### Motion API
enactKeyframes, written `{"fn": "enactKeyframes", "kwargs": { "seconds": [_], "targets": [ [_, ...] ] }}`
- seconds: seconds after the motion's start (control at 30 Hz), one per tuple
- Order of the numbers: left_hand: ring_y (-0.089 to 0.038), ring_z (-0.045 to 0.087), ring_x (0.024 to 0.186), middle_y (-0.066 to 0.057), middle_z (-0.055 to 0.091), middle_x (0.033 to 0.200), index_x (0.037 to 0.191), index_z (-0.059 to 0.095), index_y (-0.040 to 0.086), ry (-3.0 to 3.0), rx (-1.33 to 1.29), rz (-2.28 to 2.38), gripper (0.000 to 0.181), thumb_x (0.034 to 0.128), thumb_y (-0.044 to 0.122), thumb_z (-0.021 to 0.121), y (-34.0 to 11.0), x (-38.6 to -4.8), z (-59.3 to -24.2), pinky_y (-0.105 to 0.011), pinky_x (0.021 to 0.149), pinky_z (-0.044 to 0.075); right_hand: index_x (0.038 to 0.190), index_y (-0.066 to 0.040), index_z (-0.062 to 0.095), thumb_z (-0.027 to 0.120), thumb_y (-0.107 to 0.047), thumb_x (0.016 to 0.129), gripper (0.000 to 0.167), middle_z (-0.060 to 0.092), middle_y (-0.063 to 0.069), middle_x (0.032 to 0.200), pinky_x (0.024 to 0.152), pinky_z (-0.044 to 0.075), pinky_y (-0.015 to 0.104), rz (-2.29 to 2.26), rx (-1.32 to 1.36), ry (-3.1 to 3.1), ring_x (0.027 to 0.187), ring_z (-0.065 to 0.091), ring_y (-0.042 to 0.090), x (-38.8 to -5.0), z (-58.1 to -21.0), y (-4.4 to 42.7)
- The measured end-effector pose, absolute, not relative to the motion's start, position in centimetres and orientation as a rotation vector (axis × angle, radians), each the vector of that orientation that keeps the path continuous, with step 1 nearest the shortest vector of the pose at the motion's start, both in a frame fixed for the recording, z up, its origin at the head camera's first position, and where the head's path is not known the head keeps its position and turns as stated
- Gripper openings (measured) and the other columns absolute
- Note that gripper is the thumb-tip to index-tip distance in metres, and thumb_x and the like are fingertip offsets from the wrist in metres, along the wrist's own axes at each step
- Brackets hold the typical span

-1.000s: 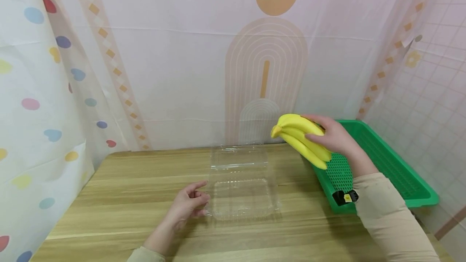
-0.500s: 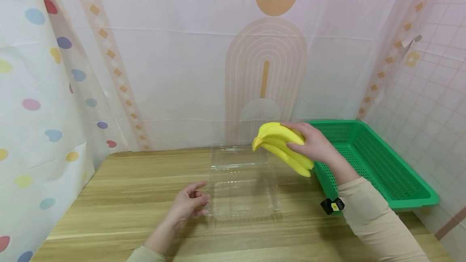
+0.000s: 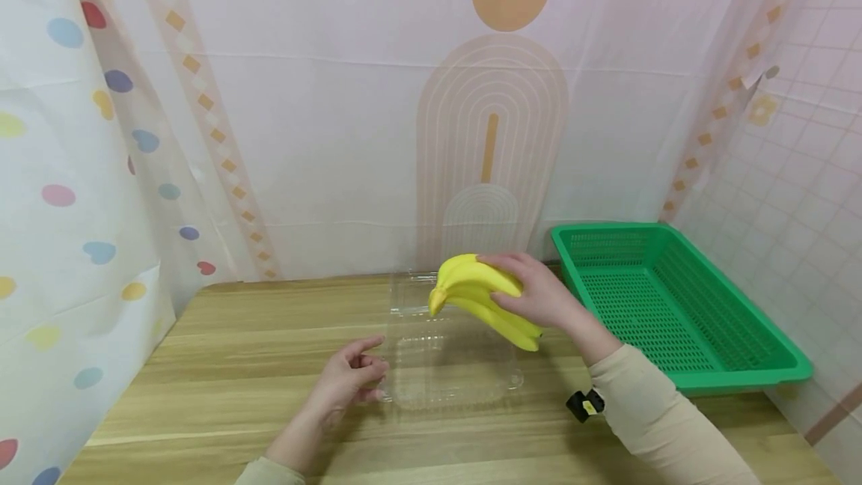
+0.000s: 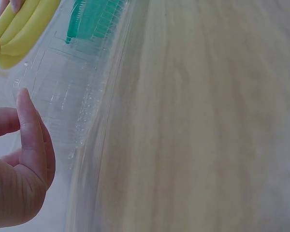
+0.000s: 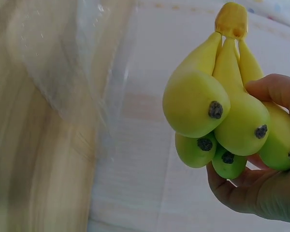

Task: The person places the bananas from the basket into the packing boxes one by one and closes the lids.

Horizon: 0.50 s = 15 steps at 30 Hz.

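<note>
A bunch of yellow bananas [image 3: 485, 294] is gripped in the right hand [image 3: 539, 294], held above a clear plastic container [image 3: 451, 388] with its lid folded back. In the right wrist view the thumb and fingers of the right hand [image 5: 266, 188] clasp the bananas [image 5: 241, 116] from the side, dark tips towards the camera. The left hand [image 3: 346, 376] is at the container's left edge, fingers bent. In the left wrist view the left hand [image 4: 21, 169] has its fingertips beside the clear container [image 4: 63, 101]; whether they pinch its rim is hard to tell.
A green plastic basket [image 3: 754, 376] stands on the right of the wooden table [image 3: 269, 335]. Behind the table hangs a patterned curtain [image 3: 323, 133], with a dotted cloth on the left. A black device [image 3: 584, 405] is strapped at the right wrist.
The right hand has carried the bananas left and down, from beside the green basket to over the clear container. The left hand has stayed in place.
</note>
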<state>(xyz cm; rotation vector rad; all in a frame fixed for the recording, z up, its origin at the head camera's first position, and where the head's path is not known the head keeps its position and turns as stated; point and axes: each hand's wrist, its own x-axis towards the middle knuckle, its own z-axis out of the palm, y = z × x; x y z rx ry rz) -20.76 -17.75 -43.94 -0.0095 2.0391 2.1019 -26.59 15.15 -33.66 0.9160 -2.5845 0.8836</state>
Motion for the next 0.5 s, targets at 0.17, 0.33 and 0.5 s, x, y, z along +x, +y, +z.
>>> {"fn": "enactKeyframes", "kwargs": {
  "seconds": [0.17,0.33,0.5],
  "targets": [
    [-0.015,0.057,0.08,-0.008,0.054,0.095,0.146,0.038,-0.007,2.04,-0.012,2.108,0.063,0.0903,-0.003,0.067,-17.7,-20.8,-44.0,-0.023,0.062,0.059,0.137,-0.012,0.06,0.073,-0.012,0.086,0.053,0.057,0.016,0.126,0.086,0.053,0.045,0.872,0.994,-2.543,0.108,0.057,0.03,-26.4,-34.7,13.6],
    [-0.015,0.057,0.078,-0.008,0.055,0.094,0.145,0.04,-0.008,2.052,-0.041,2.118,0.061,0.0896,-0.004,0.066,-17.6,-20.9,-44.1,-0.023,0.06,0.059,0.136,-0.013,0.06,0.074,-0.012,0.086,0.052,0.057,0.014,0.127,0.089,0.052,0.045,0.845,1.038,-2.547,0.112,0.056,0.031,-26.3,-35.6,12.4],
    [-0.015,0.058,0.078,-0.008,0.056,0.093,0.145,0.04,-0.007,2.052,-0.057,2.121,0.061,0.0896,-0.005,0.066,-17.5,-21.0,-44.1,-0.023,0.06,0.059,0.135,-0.013,0.061,0.074,-0.012,0.084,0.052,0.057,0.013,0.126,0.09,0.052,0.046,0.796,1.076,-2.516,0.111,0.055,0.031,-26.3,-36.5,11.4]
  ]
}}
